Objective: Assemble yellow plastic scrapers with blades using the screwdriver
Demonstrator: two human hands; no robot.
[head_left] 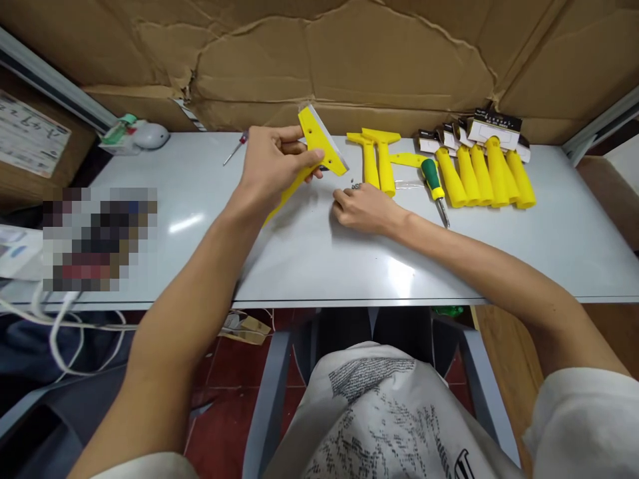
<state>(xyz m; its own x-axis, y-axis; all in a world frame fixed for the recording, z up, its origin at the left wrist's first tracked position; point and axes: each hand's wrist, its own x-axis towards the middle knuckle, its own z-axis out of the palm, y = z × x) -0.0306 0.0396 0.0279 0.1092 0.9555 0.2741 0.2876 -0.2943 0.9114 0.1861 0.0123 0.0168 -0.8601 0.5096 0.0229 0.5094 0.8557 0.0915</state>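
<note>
My left hand grips a yellow scraper at its head, thumb on the flat face. A metal blade runs along the head's upper right edge, and the handle slopes down behind my wrist. Low over the table, my right hand has its fingers curled together beside a small pile of dark screws. Whether a screw is between the fingertips is hidden. Just beyond that hand, yellow scraper parts lie on the table. To their right rests a screwdriver with a green and yellow handle.
Several yellow handles with black-and-white cards lie at the right. A smaller screwdriver lies behind my left wrist. A white mouse-shaped object sits at the back left, near white cables. Cardboard backs the table.
</note>
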